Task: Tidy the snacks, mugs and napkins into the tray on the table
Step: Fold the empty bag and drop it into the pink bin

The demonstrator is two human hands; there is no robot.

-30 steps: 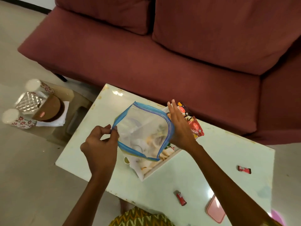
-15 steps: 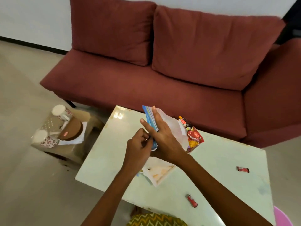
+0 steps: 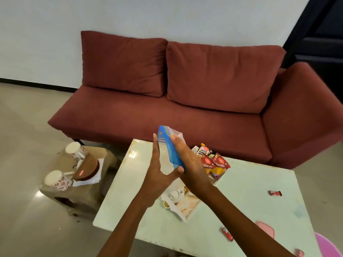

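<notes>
I press a clear zip bag with a blue seal strip (image 3: 169,145) flat between both palms above the table. My left hand (image 3: 157,167) lies on its left face, my right hand (image 3: 187,164) on its right face. Under my wrists sits the white tray (image 3: 188,214), holding a small white mug (image 3: 175,195) and napkins. At the tray's far end are red and yellow snack packets (image 3: 213,161). Small red candies lie on the pale green table: one at the right (image 3: 275,193), one at the front (image 3: 227,234).
A low brown stool (image 3: 78,193) to the left of the table carries two floral mugs (image 3: 76,150) (image 3: 57,179), a brown lidded container (image 3: 88,168) and white napkins. A red sofa (image 3: 185,115) stands behind the table. A pink flat thing (image 3: 266,229) lies at the table's front right.
The bag was held open by both hands; now it is folded flat and raised between my palms. My view has tilted upward, showing the whole sofa.
</notes>
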